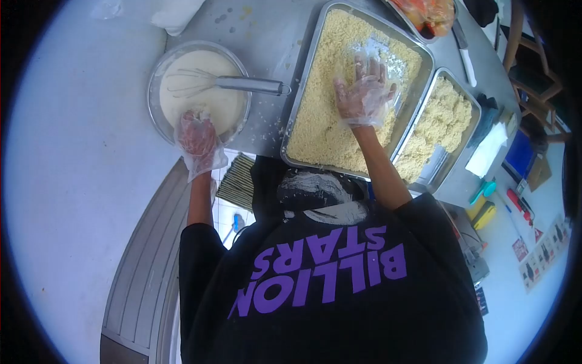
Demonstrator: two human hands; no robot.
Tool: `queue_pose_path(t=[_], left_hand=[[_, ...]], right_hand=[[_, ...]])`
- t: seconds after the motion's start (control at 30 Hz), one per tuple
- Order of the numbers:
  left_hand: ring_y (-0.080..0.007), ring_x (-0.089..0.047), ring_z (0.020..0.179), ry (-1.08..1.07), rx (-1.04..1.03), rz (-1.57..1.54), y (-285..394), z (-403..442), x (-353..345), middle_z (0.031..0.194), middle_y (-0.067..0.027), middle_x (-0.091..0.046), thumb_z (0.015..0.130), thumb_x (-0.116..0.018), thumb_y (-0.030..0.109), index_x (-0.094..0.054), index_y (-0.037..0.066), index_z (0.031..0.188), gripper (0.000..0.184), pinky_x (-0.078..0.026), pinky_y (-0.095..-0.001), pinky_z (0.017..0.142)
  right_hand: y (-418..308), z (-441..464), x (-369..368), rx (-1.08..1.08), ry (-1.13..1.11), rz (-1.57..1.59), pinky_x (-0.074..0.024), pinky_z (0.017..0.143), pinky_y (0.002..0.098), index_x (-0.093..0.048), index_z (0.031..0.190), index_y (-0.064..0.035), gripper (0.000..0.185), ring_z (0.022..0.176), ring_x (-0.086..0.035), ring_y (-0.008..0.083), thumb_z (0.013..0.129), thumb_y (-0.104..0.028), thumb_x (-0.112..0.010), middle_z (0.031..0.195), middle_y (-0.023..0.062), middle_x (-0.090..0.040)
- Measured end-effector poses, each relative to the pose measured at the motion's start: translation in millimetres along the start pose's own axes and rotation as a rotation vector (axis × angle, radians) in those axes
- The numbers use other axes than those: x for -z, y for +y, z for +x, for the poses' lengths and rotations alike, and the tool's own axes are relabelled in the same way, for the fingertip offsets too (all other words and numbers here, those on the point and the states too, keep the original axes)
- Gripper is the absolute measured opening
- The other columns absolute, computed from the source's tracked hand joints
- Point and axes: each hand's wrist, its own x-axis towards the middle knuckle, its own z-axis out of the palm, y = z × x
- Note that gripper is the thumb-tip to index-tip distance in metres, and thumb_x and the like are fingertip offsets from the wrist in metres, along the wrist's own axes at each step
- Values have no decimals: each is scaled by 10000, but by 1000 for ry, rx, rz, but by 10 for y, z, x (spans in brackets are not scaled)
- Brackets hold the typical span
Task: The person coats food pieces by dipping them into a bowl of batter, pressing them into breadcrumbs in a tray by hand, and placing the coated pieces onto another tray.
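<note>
My left hand (197, 136), in a clear plastic glove, is over the near rim of a metal bowl (154, 115) of pale liquid batter (212, 109). Its fingers look curled together at the batter; what they hold is hidden. A whisk (248, 84) lies across the bowl, its wires in the batter and its handle past the right rim. My right hand (364, 97), also gloved, lies with spread fingers on yellowish crumbs (327, 103) in a large metal tray (293, 109). It holds nothing. Bare tray bottom with white residue shows by its fingertips.
A smaller metal tray (476, 115) of clumpy crumbs (445, 115) adjoins the large one at the right. Beyond are a container of orange-red food (430, 15) and a white-handled knife (468, 67). White paper (487, 149) lies near the table's right edge.
</note>
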Motion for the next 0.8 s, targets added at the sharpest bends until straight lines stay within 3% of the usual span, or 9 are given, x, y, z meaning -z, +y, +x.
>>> queue_pose_path(t=[0.07,0.2,0.27,0.4,0.47,0.6,0.7,0.77,0.8], left_hand=[[-328,-503,922,6,134,-204,-112,-84,-62,962,-173,-525,738,-586,192,-489,15,1059,380,-408,-409,774],[-311,-522,828,104,-78,-259,-469,-199,-188,908,-159,-548,737,-577,133,-505,-9,1051,352,-406,-391,750],[-324,-515,839,100,-89,90,-123,-22,-46,909,-162,-547,738,-580,147,-517,0,1032,335,-401,-398,762],[-323,-515,833,70,-20,157,-29,62,-7,904,-166,-549,742,-580,158,-524,7,1015,316,-400,-399,759],[-315,-517,830,65,-109,104,-123,21,-53,901,-170,-550,748,-580,178,-524,5,1004,314,-402,-400,753],[-315,-518,838,75,-45,-14,-148,-44,-80,904,-166,-552,752,-572,176,-519,8,1024,324,-403,-395,752],[-317,-518,854,85,-209,222,-200,-47,-80,912,-164,-553,755,-565,169,-522,11,1032,321,-405,-393,752],[-316,-518,854,59,-129,105,-70,11,-8,913,-162,-554,749,-568,163,-520,8,1036,330,-405,-398,751],[-316,-518,854,73,-129,109,-77,-1,-32,913,-162,-554,749,-568,163,-520,8,1036,330,-405,-398,751]], right_hand=[[90,32,64,-52,-321,966,-85,993,562,-146,1373,-234,714,1316,-96,212,792,-625,-282,1433,10,-141],[114,-1,41,-37,-350,990,-82,991,568,-180,1368,-224,700,1318,-84,233,793,-599,-316,1436,17,-134],[18,-78,-130,-184,-34,1314,-28,1000,537,-244,1351,-177,704,1298,-140,280,782,-568,-379,1395,99,-219],[154,-384,103,-28,-168,1423,3,997,562,-192,1367,-217,703,1315,-100,284,787,-585,-343,1424,104,-142],[266,-597,274,416,-82,1195,36,979,598,-182,1367,-264,678,1325,-46,280,786,-583,-326,1439,93,-80],[151,-649,152,506,-165,1122,34,932,661,-155,1363,-318,684,1322,-38,310,776,-629,-318,1442,73,-86],[218,-608,108,544,-200,1090,25,933,665,-150,1366,-317,677,1323,-54,301,780,-613,-318,1443,68,-78],[200,-646,97,493,-223,1114,76,981,589,-210,1362,-226,667,1325,-36,283,796,-556,-334,1435,98,-88],[153,-659,49,492,-207,1117,76,981,589,-210,1362,-226,667,1325,-36,283,796,-556,-334,1435,98,-88]])
